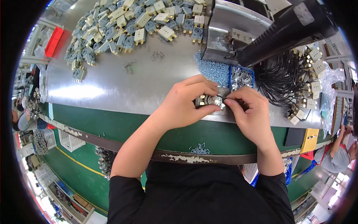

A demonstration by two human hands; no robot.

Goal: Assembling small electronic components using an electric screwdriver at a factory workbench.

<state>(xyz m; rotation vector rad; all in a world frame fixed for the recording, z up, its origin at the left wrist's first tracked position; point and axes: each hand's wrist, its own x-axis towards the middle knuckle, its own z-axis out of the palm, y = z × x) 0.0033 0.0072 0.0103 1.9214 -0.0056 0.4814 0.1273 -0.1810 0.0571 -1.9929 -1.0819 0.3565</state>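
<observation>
Near the front of the metal worktop, my left hand [182, 101] is closed around a small electrical part [213, 100] with a round, shiny metal piece in its middle and brass contacts. Its thumb and fingers grip the part from the left. My right hand [250, 112] is closed in a pinch at the right side of the same part. Whatever sits between those right fingertips is too small and hidden to make out. Just beyond my hands lie a blue tray [254, 76] of small metal pieces and a heap of bluish screws [213, 71].
Grey and cream plug-like units [140, 35] fill the far left. Loose springs [128, 66] lie nearer. A black cylindrical machine part [287, 33] overhangs the right, above black cables [281, 78] with cream plugs. Small screws [200, 149] lie near the green edge. A co-worker [333, 155] is far right.
</observation>
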